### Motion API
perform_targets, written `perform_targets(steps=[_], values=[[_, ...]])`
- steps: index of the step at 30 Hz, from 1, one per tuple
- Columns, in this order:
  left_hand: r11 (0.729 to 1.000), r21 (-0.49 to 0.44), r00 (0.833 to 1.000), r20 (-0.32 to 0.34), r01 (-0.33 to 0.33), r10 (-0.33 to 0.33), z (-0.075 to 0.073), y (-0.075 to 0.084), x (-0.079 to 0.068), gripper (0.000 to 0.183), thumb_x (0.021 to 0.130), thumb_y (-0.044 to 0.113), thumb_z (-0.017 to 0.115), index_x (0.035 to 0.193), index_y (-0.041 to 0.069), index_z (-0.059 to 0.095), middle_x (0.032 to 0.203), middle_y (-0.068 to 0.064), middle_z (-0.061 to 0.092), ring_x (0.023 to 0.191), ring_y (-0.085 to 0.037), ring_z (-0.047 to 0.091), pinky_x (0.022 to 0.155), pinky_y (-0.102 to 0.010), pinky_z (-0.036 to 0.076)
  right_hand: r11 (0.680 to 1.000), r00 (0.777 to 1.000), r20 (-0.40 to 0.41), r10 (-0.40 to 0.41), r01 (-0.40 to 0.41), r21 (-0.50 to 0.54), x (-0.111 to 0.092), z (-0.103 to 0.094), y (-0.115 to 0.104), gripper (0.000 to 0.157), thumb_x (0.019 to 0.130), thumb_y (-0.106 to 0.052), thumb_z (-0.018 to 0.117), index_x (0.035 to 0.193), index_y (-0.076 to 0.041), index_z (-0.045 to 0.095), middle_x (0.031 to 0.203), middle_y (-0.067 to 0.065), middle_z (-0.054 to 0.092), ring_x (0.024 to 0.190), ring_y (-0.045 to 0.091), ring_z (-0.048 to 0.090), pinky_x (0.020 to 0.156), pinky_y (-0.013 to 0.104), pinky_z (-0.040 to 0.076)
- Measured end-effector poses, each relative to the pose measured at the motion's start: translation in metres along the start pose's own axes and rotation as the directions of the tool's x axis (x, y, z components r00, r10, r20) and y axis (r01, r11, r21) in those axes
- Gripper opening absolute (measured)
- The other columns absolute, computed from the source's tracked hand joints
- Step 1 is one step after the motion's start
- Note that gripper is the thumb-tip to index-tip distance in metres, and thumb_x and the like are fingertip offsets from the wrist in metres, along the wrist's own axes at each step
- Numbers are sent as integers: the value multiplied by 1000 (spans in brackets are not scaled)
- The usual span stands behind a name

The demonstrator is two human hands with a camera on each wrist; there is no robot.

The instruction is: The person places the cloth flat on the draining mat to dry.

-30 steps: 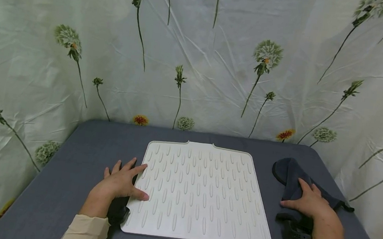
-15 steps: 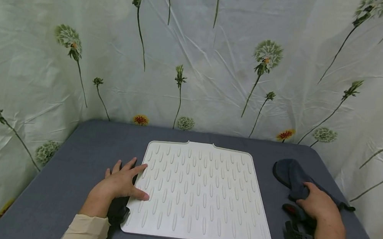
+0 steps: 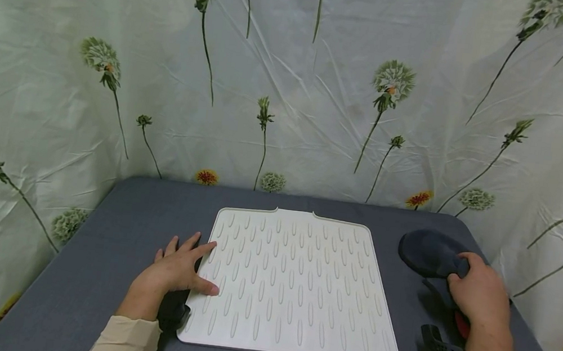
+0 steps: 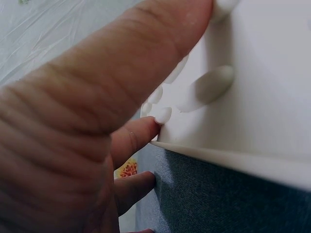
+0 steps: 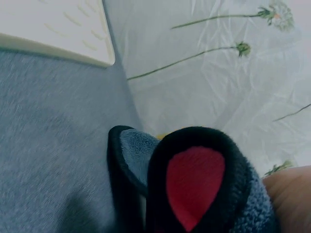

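Note:
A white board with raised oval ridges lies on the table, a tab on its far edge. My left hand rests with fingers spread at the board's left edge; in the left wrist view the thumb lies over the ridged face. To the right of the board, my right hand pinches a soft dark blue cloth piece with a rounded end. The right wrist view shows its fuzzy blue side, black edging and a red patch. Its full shape is hidden by folds and the hand.
The table has a dark grey-blue cover. A whitish curtain printed with dandelions hangs behind and beside it. A black wrist band shows by the right wrist, and a dark device by the left.
My right hand has gone from lying over the cloth piece with spread fingers to gripping it, and has raised it slightly. A red part now shows below the hand. Left hand and board look unmoved.

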State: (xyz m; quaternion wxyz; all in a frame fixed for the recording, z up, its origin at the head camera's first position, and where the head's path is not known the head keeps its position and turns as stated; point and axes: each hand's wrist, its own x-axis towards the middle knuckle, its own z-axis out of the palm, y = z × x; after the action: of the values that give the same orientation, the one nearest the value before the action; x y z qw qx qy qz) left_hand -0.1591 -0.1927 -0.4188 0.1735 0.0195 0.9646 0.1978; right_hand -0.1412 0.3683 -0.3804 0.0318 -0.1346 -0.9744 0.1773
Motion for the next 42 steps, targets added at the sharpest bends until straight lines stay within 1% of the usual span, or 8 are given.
perform_targets(steps=[5,10,15,24,30,35,38,42], values=[[1000,2,1000,0,-1,1,1,-1,0,118,59,61,93,158,23,41,169,-24,17,149,-66,3,111,-83,9,999,995,-96,-39,41,23,-4,-2,-16,54,96,-15,54,146,3,41,134,43,45,116,61,45,91,73,40],[1000,-5,1000,1,-3,3,2,-1,0,118,59,61,93,158,24,41,169,-24,17,149,-66,3,112,-83,9,994,981,-170,-93,102,50,-12,0,-40,54,96,-14,59,146,-2,44,132,41,46,116,61,46,92,74,38],[1000,-10,1000,4,-2,2,1,-1,-1,117,59,61,93,158,24,41,169,-23,17,149,-65,3,112,-82,8,984,967,-209,-143,161,71,-19,3,-62,54,95,-12,62,147,-8,47,136,37,46,117,62,47,91,76,38],[1000,-9,1000,4,-7,7,1,-1,-1,117,60,61,93,158,24,40,169,-23,16,149,-65,3,111,-83,9,958,930,-274,-246,276,75,-30,11,-91,54,92,-7,68,143,-10,52,131,30,51,116,57,52,90,73,42],[1000,-5,1000,3,-19,19,1,-3,-1,118,60,63,91,158,24,40,169,-24,16,148,-66,3,111,-83,9,919,888,-306,-343,385,85,-35,23,-108,55,89,-3,72,141,-12,56,128,27,55,116,53,56,89,70,46],[1000,-6,1000,-4,-18,18,2,-3,-1,118,59,63,92,158,23,40,169,-24,17,148,-66,4,111,-83,9,869,827,-353,-437,489,71,-38,36,-119,55,84,1,77,135,-12,61,119,24,59,108,48,61,84,65,51],[1000,-5,1000,-7,-19,19,2,-2,-1,118,59,63,92,158,23,41,169,-24,17,149,-66,4,111,-83,9,843,798,-360,-483,535,57,-40,42,-125,55,82,2,79,133,-12,62,117,24,61,108,46,62,83,63,53],[1000,-6,1000,-10,-23,23,2,-2,-1,118,59,63,92,158,23,41,169,-24,18,149,-66,4,111,-83,9,825,785,-337,-520,563,38,-43,48,-133,56,81,1,80,133,-12,62,119,23,61,110,45,62,84,62,53]])
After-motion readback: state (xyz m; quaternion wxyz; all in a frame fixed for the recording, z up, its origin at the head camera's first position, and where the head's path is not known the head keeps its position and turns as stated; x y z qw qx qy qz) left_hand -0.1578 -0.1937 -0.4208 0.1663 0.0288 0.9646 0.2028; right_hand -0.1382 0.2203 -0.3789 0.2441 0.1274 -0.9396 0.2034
